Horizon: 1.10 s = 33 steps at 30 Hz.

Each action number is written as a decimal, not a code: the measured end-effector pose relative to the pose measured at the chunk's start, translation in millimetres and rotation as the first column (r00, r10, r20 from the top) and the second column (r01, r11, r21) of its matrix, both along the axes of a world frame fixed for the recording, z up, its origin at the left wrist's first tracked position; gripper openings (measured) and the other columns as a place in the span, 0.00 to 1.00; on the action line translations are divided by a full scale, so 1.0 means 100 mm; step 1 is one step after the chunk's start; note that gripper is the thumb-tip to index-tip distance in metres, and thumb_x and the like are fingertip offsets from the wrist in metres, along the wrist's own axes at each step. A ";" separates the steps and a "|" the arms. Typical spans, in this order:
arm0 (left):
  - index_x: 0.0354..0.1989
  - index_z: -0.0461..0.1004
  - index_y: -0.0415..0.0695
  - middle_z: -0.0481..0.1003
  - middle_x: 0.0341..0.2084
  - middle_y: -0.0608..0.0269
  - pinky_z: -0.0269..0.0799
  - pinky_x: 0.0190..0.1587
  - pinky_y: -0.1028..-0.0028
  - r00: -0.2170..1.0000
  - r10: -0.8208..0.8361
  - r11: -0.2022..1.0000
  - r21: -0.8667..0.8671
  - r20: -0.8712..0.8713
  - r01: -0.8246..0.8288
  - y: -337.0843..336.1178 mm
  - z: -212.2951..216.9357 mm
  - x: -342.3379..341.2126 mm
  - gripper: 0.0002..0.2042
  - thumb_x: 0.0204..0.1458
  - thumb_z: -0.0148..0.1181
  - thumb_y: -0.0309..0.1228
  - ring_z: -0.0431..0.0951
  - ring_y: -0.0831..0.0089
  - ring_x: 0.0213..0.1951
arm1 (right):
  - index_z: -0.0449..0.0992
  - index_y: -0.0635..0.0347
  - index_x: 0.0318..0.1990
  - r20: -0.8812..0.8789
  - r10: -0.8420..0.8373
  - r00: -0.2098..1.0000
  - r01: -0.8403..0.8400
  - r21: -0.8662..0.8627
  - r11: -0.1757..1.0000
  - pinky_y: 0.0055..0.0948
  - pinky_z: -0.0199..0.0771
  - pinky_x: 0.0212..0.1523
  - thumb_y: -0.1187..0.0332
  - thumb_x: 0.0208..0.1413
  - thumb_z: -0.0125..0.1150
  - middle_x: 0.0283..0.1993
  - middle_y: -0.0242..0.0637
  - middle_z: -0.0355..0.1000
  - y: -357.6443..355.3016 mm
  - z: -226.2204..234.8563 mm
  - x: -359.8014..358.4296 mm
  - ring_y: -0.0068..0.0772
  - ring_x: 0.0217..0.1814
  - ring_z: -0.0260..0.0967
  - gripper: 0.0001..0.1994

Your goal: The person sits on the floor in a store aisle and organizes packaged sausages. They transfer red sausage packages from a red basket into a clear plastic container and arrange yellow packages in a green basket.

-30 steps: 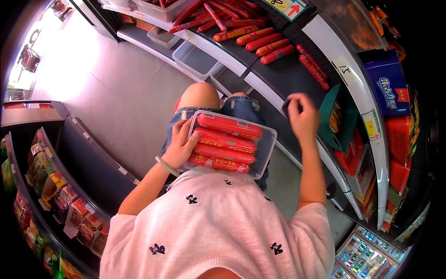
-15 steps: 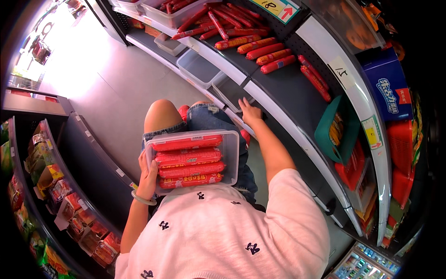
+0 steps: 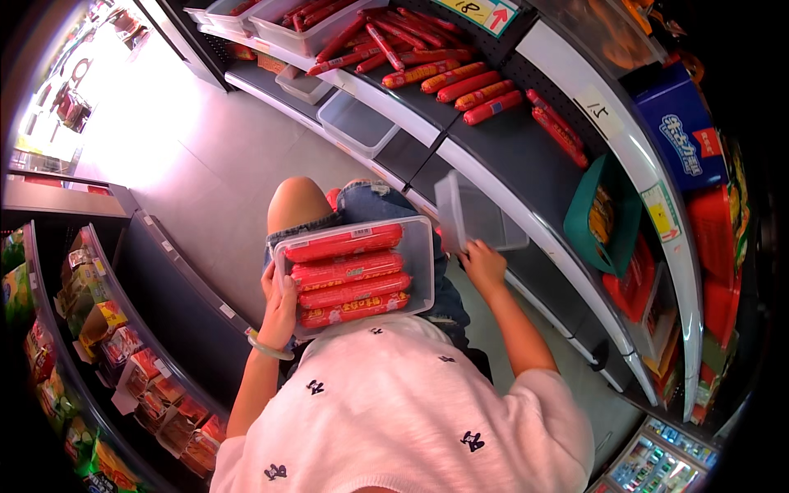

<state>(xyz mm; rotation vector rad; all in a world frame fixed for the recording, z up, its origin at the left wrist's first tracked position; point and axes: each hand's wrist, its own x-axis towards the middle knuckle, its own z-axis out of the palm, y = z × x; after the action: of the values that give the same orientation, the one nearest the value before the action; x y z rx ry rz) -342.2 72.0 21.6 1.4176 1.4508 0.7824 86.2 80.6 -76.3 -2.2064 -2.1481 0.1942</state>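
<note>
A see-through plastic bin [image 3: 421,275] rests on my lap against my shirt, with several red-wrapped sausages [image 3: 349,269] stacked in it. My left hand [image 3: 279,304] grips the bin's left side, thumb over the rim. To the right, my right hand [image 3: 485,264] pinches the near edge of a second see-through bin [image 3: 472,215], which holds nothing I can see. This bin is tilted up at the lower shelf, partly under the upper shelf's edge.
Loose red sausages [image 3: 460,82] lie on the upper shelf, beside a green bin [image 3: 604,218]. Another see-through bin [image 3: 357,123] stands on the lower shelf [image 3: 403,160]. Shelves of packaged snacks [image 3: 148,370] line the left. Grey floor [image 3: 238,140] lies ahead.
My right hand has drawn back toward me, shifting the second bin right and nearer along the lower shelf and tilting it up. My left hand still holds the sausage bin.
</note>
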 end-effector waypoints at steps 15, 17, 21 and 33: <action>0.66 0.60 0.44 0.67 0.59 0.55 0.68 0.55 0.60 0.881 0.184 0.959 -0.278 0.436 -0.063 0.30 0.28 0.13 0.29 0.63 0.47 0.51 0.68 0.65 0.58 | 0.73 0.50 0.30 0.231 -0.188 0.955 0.208 -0.067 0.976 0.34 0.69 0.23 0.57 0.48 0.67 0.26 0.30 0.70 -1.26 1.71 -0.77 0.36 0.26 0.73 0.11; 0.65 0.61 0.43 0.68 0.59 0.55 0.69 0.54 0.60 0.888 0.212 0.941 -0.332 0.408 -0.072 0.46 0.29 -0.02 0.30 0.63 0.48 0.51 0.69 0.64 0.57 | 0.73 0.51 0.31 0.211 -0.224 0.952 0.251 -0.116 0.961 0.34 0.69 0.23 0.57 0.48 0.67 0.25 0.31 0.71 -1.33 1.93 -0.91 0.37 0.25 0.73 0.12; 0.64 0.60 0.38 0.68 0.57 0.52 0.70 0.54 0.58 0.783 0.270 0.921 -0.387 0.560 -0.040 0.74 0.35 -0.37 0.30 0.63 0.47 0.51 0.71 0.60 0.56 | 0.74 0.53 0.28 0.134 -0.229 0.964 0.251 -0.176 0.952 0.35 0.69 0.22 0.54 0.50 0.65 0.21 0.31 0.71 -1.44 2.49 -1.27 0.38 0.20 0.72 0.14; 0.61 0.63 0.39 0.71 0.57 0.55 0.72 0.52 0.62 0.746 0.317 0.948 -0.186 0.585 -0.257 1.56 1.15 -0.63 0.27 0.63 0.48 0.49 0.73 0.63 0.53 | 0.76 0.61 0.29 -0.447 0.310 0.839 -0.467 -0.299 0.832 0.48 0.73 0.31 0.54 0.57 0.54 0.25 0.46 0.75 -0.21 2.39 -2.08 0.52 0.29 0.75 0.18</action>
<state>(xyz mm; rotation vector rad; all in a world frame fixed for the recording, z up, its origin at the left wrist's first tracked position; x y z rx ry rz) -404.9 228.5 136.2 0.7501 1.1711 1.2204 -122.0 59.3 162.3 -1.6285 -2.4520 1.0787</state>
